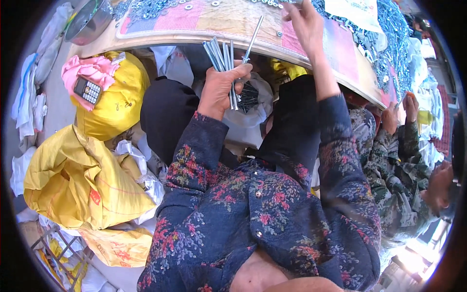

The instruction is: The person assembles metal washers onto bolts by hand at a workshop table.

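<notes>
Fingers of the left hand (pixel 224 85) are wrapped firmly round a bundle of long silver bolts (pixel 224 57), shanks fanning upward, ends poking out below the fist, and one single bolt (pixel 254 39) slants off to the right beside the thumb! Over to the right hand (pixel 305 24), up above the tabletop (pixel 233 27), fingers blurred, so whether they pinch anything, I cannot tell. Near it lies a small nut (pixel 279 34), with flat washers (pixel 215 3) along the far side and a great heap of bolts (pixel 391 36) to the right. Below the left fist, between the knees, a white sack (pixel 264 103) holds dark metal pieces. Out left, a metal bowl (pixel 90 24) sits at the tabletop's corner; beneath, a keypad phone (pixel 88 91) rests on pink cloth (pixel 73 68) atop a stuffed yellow sack (pixel 131 82). Far right, a co-worker in camouflage sleeves (pixel 389 155) has both hands up at the table edge.
</notes>
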{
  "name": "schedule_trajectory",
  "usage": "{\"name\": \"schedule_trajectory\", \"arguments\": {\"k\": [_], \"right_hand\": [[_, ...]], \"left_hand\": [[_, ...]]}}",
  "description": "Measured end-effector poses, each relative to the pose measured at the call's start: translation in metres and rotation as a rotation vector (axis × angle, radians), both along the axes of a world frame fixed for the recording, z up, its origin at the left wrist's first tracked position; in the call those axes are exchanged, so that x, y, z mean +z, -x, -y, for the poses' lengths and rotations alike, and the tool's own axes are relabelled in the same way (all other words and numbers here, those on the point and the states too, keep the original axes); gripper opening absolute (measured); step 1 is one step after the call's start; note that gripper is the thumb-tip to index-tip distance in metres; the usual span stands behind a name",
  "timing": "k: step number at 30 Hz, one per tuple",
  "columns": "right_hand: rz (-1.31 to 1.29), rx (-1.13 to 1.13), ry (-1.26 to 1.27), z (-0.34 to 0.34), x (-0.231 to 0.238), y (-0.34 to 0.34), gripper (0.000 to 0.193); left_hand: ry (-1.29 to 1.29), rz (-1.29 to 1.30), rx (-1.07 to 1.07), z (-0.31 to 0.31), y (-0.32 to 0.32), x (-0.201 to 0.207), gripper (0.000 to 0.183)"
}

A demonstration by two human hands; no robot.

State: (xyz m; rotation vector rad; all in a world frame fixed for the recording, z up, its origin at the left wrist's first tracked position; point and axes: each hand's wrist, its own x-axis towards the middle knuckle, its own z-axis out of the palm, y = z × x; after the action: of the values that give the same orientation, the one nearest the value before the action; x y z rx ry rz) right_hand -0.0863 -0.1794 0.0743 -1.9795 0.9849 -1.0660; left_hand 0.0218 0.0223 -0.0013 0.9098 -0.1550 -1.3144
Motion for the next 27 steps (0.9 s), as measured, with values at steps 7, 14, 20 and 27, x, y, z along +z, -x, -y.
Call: {"name": "schedule_trajectory", "arguments": {"k": [7,14,20,27], "right_hand": [[-0.647,-0.154,0.460,0.085,-0.050,-0.008,0.028],[-0.680,-0.119,0.473,0.092,-0.051,-0.001,0.024],[-0.570,-0.018,0.330,0.084,-0.040,0.033,0.022],[-0.344,-0.214,0.116,0.073,-0.016,0.050,0.021]], "left_hand": [[-0.051,0.089,0.029,0.010,0.004,0.003,0.025],[-0.096,0.040,0.025,0.006,0.006,0.004,0.018],[-0.078,0.027,0.022,0.001,0.004,0.012,0.018],[-0.056,-0.014,0.028,-0.001,-0.002,0.009,0.017]]}}
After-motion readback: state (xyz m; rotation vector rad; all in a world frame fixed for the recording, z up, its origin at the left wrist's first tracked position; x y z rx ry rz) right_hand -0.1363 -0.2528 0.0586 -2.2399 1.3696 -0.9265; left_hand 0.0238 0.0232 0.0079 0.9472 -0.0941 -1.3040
